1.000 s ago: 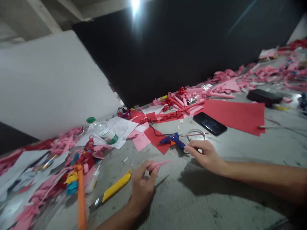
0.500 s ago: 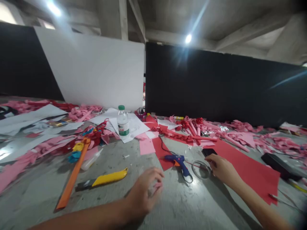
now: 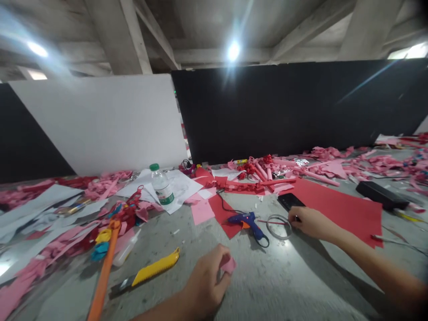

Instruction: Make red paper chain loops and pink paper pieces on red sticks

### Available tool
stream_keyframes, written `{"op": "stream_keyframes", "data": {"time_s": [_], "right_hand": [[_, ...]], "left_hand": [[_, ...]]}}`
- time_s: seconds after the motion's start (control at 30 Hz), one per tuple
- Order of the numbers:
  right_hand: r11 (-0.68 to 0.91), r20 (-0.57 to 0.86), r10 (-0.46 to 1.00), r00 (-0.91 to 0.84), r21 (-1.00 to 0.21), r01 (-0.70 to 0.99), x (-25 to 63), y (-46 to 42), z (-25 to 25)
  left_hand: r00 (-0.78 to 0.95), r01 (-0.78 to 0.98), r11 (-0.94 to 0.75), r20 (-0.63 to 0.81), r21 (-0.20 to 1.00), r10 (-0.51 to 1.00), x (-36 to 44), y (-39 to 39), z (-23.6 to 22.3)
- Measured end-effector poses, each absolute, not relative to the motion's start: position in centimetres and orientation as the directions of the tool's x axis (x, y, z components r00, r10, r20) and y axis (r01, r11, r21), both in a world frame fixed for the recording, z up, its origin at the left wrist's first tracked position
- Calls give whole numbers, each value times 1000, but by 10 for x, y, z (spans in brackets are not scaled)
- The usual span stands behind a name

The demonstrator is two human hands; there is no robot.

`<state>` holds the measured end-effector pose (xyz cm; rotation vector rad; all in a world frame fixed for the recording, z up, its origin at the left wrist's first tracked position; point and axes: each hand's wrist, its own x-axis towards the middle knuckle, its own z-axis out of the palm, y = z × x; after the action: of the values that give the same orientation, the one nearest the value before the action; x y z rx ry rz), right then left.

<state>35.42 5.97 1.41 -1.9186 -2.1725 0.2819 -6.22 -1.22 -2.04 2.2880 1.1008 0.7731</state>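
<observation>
Close to the front of the table, my left hand (image 3: 209, 278) is closed, with a small curled piece of pink paper (image 3: 230, 266) pinched between thumb and fingers. My right hand (image 3: 312, 224) rests by the near end of a black phone (image 3: 290, 201), fingers bent together; whatever is between them is hidden. Just left of those fingers lies a silver ring (image 3: 279, 227), probably a roll of tape or wire. A blue glue gun (image 3: 247, 223) lies between my hands, a small red light on its body. To the left is a yellow utility knife (image 3: 155, 268).
An upright plastic bottle (image 3: 162, 187) stands on white sheets (image 3: 183, 187). Red paper (image 3: 341, 209) lies at right, beside a black case (image 3: 381, 195). An orange strip (image 3: 106, 272) lies at left. Pink scraps (image 3: 329, 167) spread before the black panel (image 3: 284, 111).
The view has tilted up and swung right. My right hand has drawn back slightly, baring more of the phone. My left hand has turned, so the pink paper shows more.
</observation>
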Motion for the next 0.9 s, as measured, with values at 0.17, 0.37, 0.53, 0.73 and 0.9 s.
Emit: {"op": "stream_keyframes", "data": {"time_s": [0.17, 0.37, 0.53, 0.73, 0.9], "right_hand": [[164, 113, 985, -131, -363, 917, 349, 60, 18], [169, 167, 981, -97, -503, 847, 349, 58, 31], [146, 175, 984, -45, -625, 767, 351, 60, 39], [109, 373, 894, 247, -717, 688, 354, 59, 42], [307, 585, 799, 140, -597, 741, 343, 51, 45]], "left_hand": [[584, 523, -648, 321, 554, 746, -63, -7, -27], [598, 554, -646, 290, 525, 748, -59, -13, -20], [645, 524, -706, 319, 477, 694, -58, -12, -14], [677, 517, -734, 314, 440, 665, -59, -11, -14], [705, 517, -761, 308, 392, 639, -59, -10, -14]]}}
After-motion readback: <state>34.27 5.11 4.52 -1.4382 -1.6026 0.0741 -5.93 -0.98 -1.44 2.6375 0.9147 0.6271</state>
